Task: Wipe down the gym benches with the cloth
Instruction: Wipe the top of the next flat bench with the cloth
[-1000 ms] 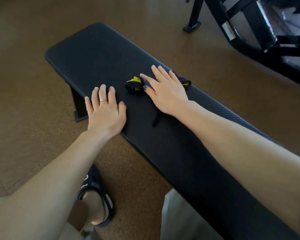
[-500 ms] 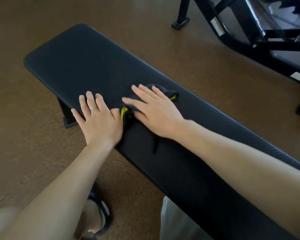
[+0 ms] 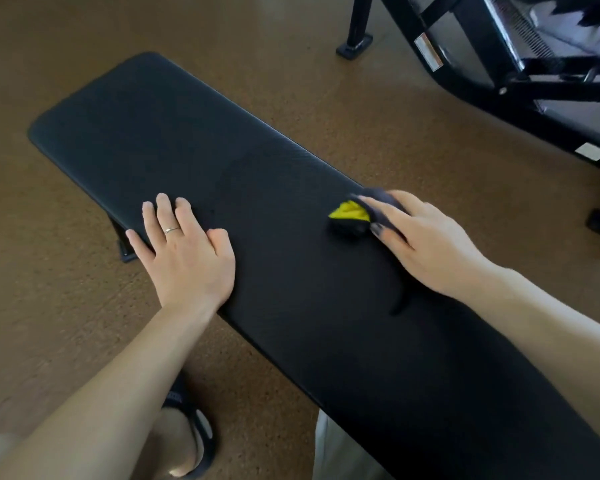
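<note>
A long black padded gym bench (image 3: 194,140) runs from upper left to lower right. A small dark cloth with a yellow patch (image 3: 349,213) lies bunched on its far edge. My right hand (image 3: 426,244) presses flat on the cloth, fingers spread over it, and a dark strap of the cloth trails from under the palm. My left hand (image 3: 184,251) rests flat on the bench's near edge, fingers apart, a ring on one finger, holding nothing.
Brown cork-like floor (image 3: 49,306) surrounds the bench. A black metal machine frame (image 3: 499,64) stands at the upper right, one foot (image 3: 354,46) near the bench's far side. My slippered foot (image 3: 187,441) is on the floor below the bench.
My right hand slid the cloth left until it met my left hand, then back right along the bench's far edge. My left hand stayed planted on the near edge.
</note>
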A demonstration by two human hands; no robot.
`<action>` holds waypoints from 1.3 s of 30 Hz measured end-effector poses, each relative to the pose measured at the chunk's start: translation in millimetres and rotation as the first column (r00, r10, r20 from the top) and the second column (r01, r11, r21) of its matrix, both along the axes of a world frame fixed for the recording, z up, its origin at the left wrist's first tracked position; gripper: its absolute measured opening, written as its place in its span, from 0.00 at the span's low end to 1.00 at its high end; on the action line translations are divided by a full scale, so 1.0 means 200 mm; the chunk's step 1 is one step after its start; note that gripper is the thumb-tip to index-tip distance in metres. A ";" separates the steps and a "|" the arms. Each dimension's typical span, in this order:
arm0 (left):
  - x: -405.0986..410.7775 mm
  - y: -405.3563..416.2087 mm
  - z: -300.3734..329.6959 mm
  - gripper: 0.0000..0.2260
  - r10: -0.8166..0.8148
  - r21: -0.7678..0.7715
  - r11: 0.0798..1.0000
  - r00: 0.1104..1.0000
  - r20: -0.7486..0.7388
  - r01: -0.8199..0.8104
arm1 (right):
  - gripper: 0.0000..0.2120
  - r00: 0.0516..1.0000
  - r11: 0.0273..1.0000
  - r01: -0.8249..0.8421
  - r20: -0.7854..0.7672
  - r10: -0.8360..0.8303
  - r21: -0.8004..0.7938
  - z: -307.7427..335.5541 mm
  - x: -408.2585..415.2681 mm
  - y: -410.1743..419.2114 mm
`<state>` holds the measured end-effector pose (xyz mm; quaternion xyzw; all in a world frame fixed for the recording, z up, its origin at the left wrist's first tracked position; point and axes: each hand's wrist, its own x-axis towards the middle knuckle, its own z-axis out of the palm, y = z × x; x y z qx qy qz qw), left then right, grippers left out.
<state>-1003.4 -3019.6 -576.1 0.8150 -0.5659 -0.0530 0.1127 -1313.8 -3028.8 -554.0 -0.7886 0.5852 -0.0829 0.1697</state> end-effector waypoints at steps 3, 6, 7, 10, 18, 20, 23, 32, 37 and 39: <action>0.00 0.00 -0.01 0.31 0.013 -0.021 1.000 1.000 -0.002 -0.013 | 0.24 1.000 1.000 0.005 0.005 -0.004 -0.004 -0.01 0.00 0.00; -0.01 -0.01 -0.01 0.31 0.023 -0.042 0.999 1.000 -0.002 -0.023 | 0.22 0.999 0.997 0.018 0.047 -0.014 -0.078 -0.03 0.17 -0.20; -0.01 -0.01 -0.01 0.31 0.023 -0.045 0.999 1.000 -0.003 -0.023 | 0.22 0.999 0.997 0.027 0.038 -0.024 -0.075 -0.04 0.26 -0.29; -0.02 -0.01 -0.01 0.31 0.022 -0.041 0.999 1.000 -0.013 -0.022 | 0.21 0.999 0.998 0.015 0.034 -0.013 -0.055 -0.03 0.56 -0.58; -0.02 -0.01 0.00 0.30 0.022 -0.028 0.999 0.999 -0.024 -0.022 | 0.22 0.989 0.958 -0.145 -0.071 0.131 -0.247 -0.09 0.50 -0.22; -0.02 0.00 0.00 0.30 0.023 -0.024 0.999 1.000 -0.020 -0.023 | 0.22 0.977 0.948 -0.209 -0.010 0.213 -0.238 -0.10 0.39 0.10; -0.01 -0.01 0.00 0.30 0.015 -0.020 1.000 1.000 -0.020 -0.015 | 0.24 0.958 0.936 -0.285 -0.054 0.280 -0.208 -0.09 0.30 0.29; 0.00 -0.02 0.02 0.28 -0.029 0.048 0.998 0.997 -0.076 0.033 | 0.22 0.975 0.975 0.159 -0.127 -0.180 -0.157 -0.06 0.71 -0.30; 0.32 -0.12 0.11 0.16 -0.168 0.022 0.984 0.960 -0.223 0.178 | 0.23 0.986 0.975 -0.112 -0.141 0.086 -0.193 -0.08 0.99 0.17; 0.55 -0.20 0.14 0.12 -0.308 -0.021 0.951 0.940 -0.147 0.308 | 0.25 0.977 0.979 -0.143 -0.182 0.115 -0.149 -0.06 0.99 0.37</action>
